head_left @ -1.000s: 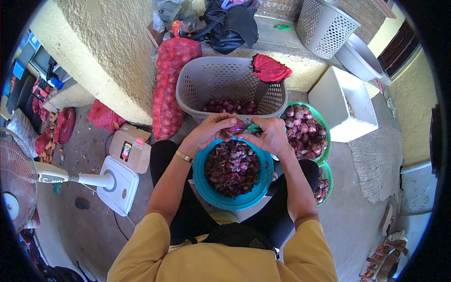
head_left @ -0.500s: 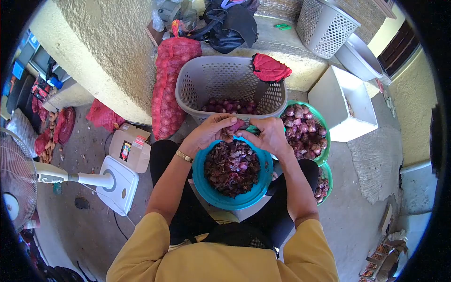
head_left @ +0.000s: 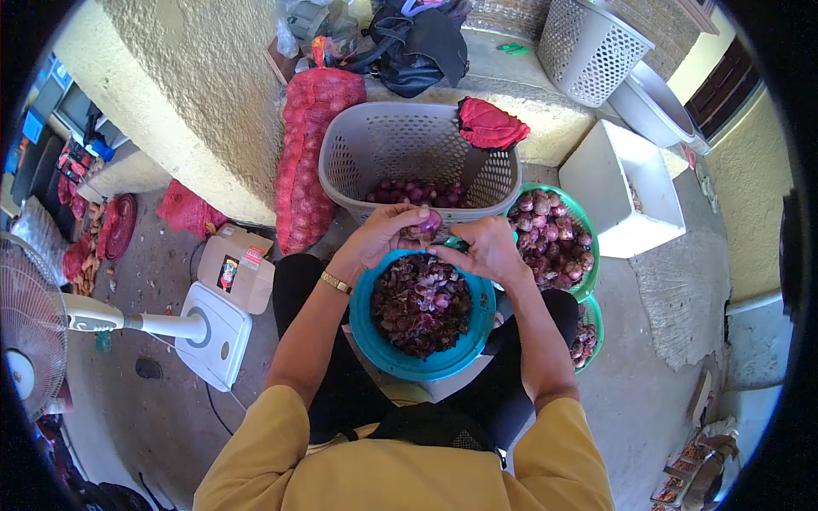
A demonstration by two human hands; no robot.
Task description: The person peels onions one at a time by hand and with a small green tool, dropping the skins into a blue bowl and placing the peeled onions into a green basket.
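Between the fingers of my left hand (head_left: 388,235) is a purple onion (head_left: 426,225), held above the far rim of a blue basin (head_left: 366,334) full of dark onion skins. Just to its right, my right hand (head_left: 482,249) is closed on a green-handled tool (head_left: 457,244), its blade not clearly visible; the thumb is close to the onion's underside. Beyond both hands stands a grey perforated basket (head_left: 400,136) with purple onions (head_left: 417,192) at its bottom. A green basin (head_left: 593,247) of unpeeled onions (head_left: 554,234) is at the right.
A red net sack of onions (head_left: 308,162) stands left of the basket. A white box (head_left: 622,192) is at the right, a smaller green basin (head_left: 598,341) by my right knee. At the left are a fan (head_left: 94,315) and a cardboard box (head_left: 243,268). A black bag (head_left: 417,51) lies beyond.
The onion has turned in my left hand and more of its smooth purple side shows. My right hand has shifted slightly, with its fingers a little farther from the onion.
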